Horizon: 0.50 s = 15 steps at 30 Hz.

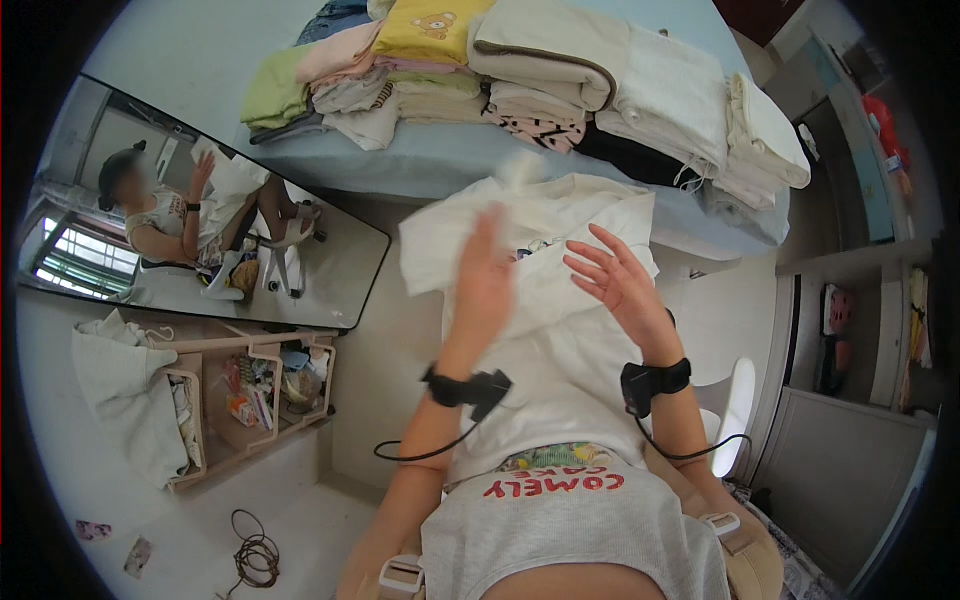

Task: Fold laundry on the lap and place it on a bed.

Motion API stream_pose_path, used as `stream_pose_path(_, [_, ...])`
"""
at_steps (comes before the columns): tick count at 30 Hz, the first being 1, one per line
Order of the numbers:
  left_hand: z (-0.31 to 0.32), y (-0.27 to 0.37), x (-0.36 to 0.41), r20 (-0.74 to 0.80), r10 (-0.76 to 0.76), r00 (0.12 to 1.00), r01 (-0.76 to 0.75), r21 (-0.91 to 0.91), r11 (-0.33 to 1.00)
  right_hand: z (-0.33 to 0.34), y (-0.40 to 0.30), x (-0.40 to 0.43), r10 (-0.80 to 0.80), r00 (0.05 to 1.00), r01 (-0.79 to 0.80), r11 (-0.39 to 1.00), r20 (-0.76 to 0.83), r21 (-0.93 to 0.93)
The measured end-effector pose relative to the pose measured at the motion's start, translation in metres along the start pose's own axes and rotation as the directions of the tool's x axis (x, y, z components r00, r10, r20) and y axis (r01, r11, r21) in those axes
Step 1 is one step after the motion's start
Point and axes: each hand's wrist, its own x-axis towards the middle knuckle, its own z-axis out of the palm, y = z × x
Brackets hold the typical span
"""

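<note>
A white T-shirt (pixel 540 360) with a small printed design near its upper part lies spread over my lap, its collar end towards the bed. My left hand (pixel 487 281) is raised over the shirt's left side, blurred by motion, palm facing inward; a blurred pale patch shows just above its fingertips, and I cannot tell what it is. My right hand (pixel 615 285) is raised over the shirt's right side with fingers spread and nothing in it. Both wrists wear black straps with a device and a cable.
Stacks of folded clothes (pixel 435 82) and a thick folded white blanket (pixel 551 49) line the edge of the bed (pixel 360 169). A framed mirror (pixel 352 255) stands at the left, above a tiered storage cart (pixel 259 345) with a draped grey garment. Coiled cable (pixel 256 559) lies lower left; shelves (pixel 862 330) stand right.
</note>
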Motion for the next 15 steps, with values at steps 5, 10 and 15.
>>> stream_pose_path(5, [0.063, -0.014, -0.039, 0.357, 0.097, 0.929, -0.211, 0.294, 0.932, -0.013, 0.039, 0.012, 0.169, 0.898, -0.187, 0.982, -0.405, -0.005])
stream_pose_path(10, [0.037, -0.029, -0.036, 0.399, 0.16, 0.903, -0.256, 0.198, 0.946, -0.033, 0.044, 0.005, 0.127, 0.885, -0.196, 0.974, -0.447, -0.113])
stream_pose_path(15, [-0.029, -0.138, -0.016, -0.427, -0.396, 0.813, 0.345, -0.194, 0.918, 0.001, 0.012, 0.022, -0.06, 0.935, 0.004, 0.987, -0.349, -0.158])
